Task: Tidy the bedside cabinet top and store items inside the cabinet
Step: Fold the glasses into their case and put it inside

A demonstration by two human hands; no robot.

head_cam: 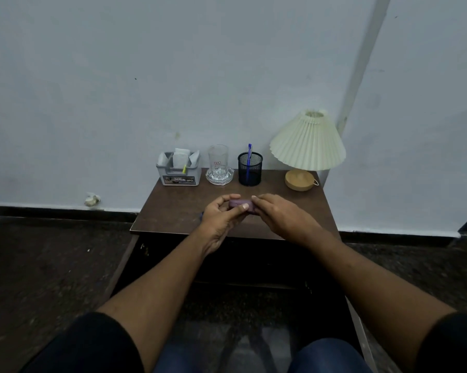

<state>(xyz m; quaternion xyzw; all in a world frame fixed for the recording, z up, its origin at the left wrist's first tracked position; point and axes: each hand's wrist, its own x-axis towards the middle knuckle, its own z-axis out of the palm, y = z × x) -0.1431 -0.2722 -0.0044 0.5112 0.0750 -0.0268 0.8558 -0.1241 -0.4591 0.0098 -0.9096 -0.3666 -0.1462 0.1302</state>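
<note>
Small purple item (pixel 240 204), oblong, possibly a case; just above the front middle of the cabinet top (pixel 178 205), held between both hands. Left hand (pixel 221 219) palm-up, thumb and fingers curled round its left end. Right hand (pixel 280 216) palm-down, fingertips pinching the right end. Forearms reach in level from below.

Step, by my reading: handling or closing the item before storing it. Next move calls for one hand keeping the grip and lowering it into the cabinet; front is dark, can't tell if open.

Behind: glass (pixel 218 162), pen holder (pixel 250 169), lamp (pixel 307 146).
</note>
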